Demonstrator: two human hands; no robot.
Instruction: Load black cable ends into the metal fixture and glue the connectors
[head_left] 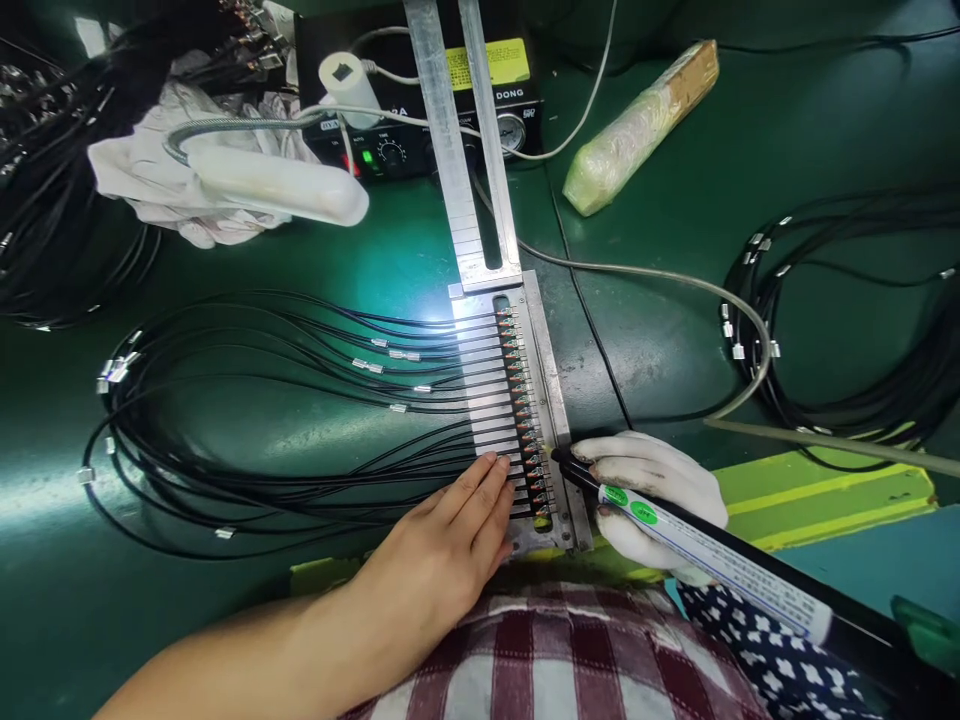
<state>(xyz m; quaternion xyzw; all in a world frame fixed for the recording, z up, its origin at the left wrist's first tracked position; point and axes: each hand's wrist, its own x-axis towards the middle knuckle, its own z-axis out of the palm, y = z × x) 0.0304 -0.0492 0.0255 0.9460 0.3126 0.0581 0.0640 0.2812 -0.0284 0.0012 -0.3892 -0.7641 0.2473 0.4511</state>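
Note:
A metal fixture [553, 400] holds a row of small connectors [519, 385] with black cables [300, 488] running from them to the left in a loop. My bare left hand [450, 535] lies flat, fingers stretched out, over the cables at the fixture's near end. In my white-gloved right hand [671, 478] is a labelled black dispensing syringe [712, 548], tilted, with its tip at the near part of the connector row. Whether the tip touches a connector, I cannot tell. Small silver sleeves [405, 356] sit along the cables.
Behind the fixture stands a black dispenser controller [409, 155] with a gauge. A white lamp [281, 185] rests by crumpled white gloves [142, 155]. A wrapped block [637, 130] lies at the back right. More coiled cables [847, 380] are at right, and a hose [660, 272] crosses the table.

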